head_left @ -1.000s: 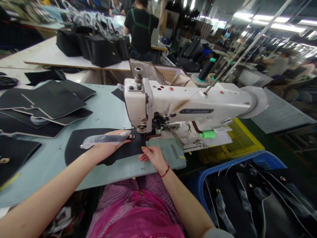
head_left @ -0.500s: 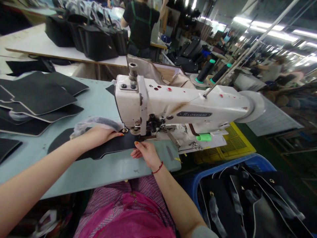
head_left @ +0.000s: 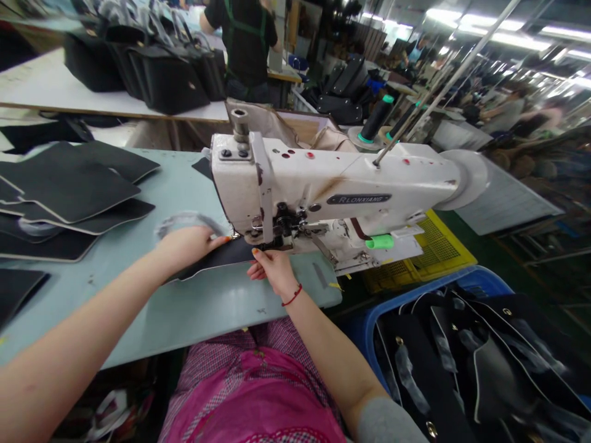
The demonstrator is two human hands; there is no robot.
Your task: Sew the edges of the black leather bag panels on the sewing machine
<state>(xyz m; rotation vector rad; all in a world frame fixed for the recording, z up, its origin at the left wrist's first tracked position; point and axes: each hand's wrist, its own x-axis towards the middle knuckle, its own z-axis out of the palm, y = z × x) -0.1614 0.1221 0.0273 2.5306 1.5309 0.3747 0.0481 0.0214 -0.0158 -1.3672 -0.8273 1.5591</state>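
Note:
A black leather panel (head_left: 220, 258) with a pale cut edge lies on the pale blue table under the head of a white sewing machine (head_left: 332, 175). My left hand (head_left: 191, 246) bears down on its left part, fingers closed over it and one orange-nailed fingertip beside a small gold metal fitting (head_left: 235, 234). Behind that hand curves a handle in clear plastic wrap (head_left: 182, 220), partly hidden. Close to the needle area, my right hand (head_left: 276, 269) pinches the panel's near edge between thumb and forefinger, its other fingers curled below. The needle itself is hidden.
Black panels (head_left: 78, 178) are stacked on the table's left. To my right stands a blue bin (head_left: 369, 335) of black pieces with wrapped handles, beside a yellow crate (head_left: 447, 246). Finished black bags (head_left: 170, 80) stand on the table behind, near a person in dark clothes (head_left: 247, 46).
The panel's left end has swung inward and less of it shows left of my left hand. The wrapped handle has moved slightly right with it. My right hand keeps its pinch; the view has shifted a little.

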